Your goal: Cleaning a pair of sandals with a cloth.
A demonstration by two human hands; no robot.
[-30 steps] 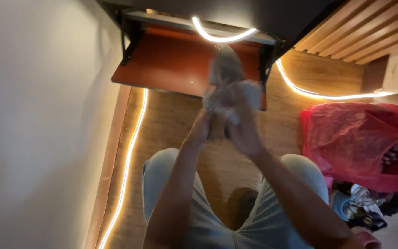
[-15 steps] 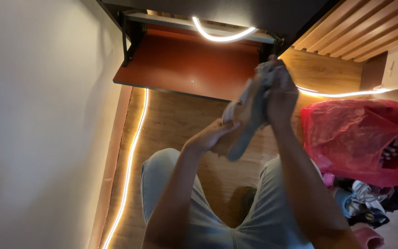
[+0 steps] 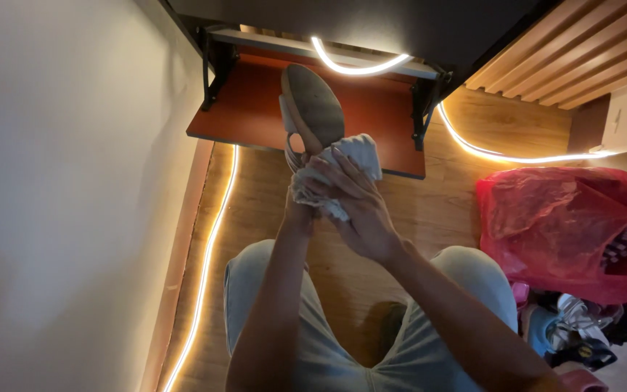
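A worn shoe [image 3: 312,105] is held up in front of me, its dirty sole facing the camera and its toe pointing up. My left hand [image 3: 297,210] is mostly hidden behind the shoe's heel and grips it from below. My right hand [image 3: 353,207] presses a crumpled white cloth [image 3: 342,170] against the lower part of the shoe. Both forearms rise from my lap, where light trousers [image 3: 313,341] cover my knees.
A reddish-brown shelf [image 3: 255,109] on black brackets hangs from the wall ahead, lit by a glowing light strip [image 3: 350,67]. Another strip runs along the wooden floor [image 3: 205,268]. A red plastic bag [image 3: 567,225] and scattered shoes lie at the right. A pale wall fills the left.
The shoe has swung from the right back to the centre and now shows its sole upright. My right hand with the cloth has come down to the shoe's heel end.
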